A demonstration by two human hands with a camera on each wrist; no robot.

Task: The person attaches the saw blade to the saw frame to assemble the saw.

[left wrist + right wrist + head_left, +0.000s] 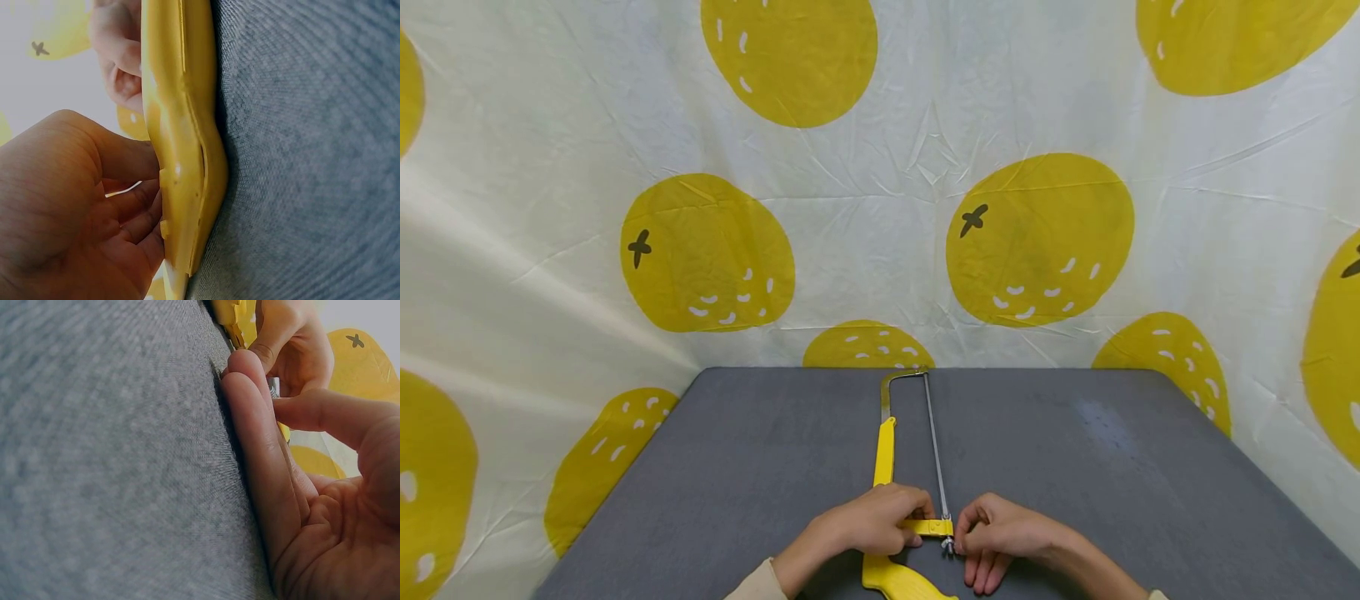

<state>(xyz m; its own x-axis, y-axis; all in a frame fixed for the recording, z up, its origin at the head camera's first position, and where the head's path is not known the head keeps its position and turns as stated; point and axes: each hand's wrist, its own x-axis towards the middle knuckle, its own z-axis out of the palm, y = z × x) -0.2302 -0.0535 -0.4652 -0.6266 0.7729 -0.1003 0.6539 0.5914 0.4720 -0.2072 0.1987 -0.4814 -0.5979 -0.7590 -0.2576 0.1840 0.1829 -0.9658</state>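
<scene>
A hacksaw [885,450] with a yellow frame and handle lies on the grey table, its thin blade [936,450] running along the right side. My left hand [883,518] grips the yellow frame near the handle, fingers curled at its short cross arm [928,527]. In the left wrist view the thumb and fingers of that hand touch the yellow handle [181,156]. A small metal wing nut [948,546] sits at the blade's near end. Just right of it is my right hand [1011,533], thumb and forefinger close together beside the nut; whether they touch it is unclear.
The grey table [737,467] extends to both sides and behind the saw. A pale curtain [865,250] printed with yellow fruit hangs behind and around it. The saw's far end lies close to the table's back edge.
</scene>
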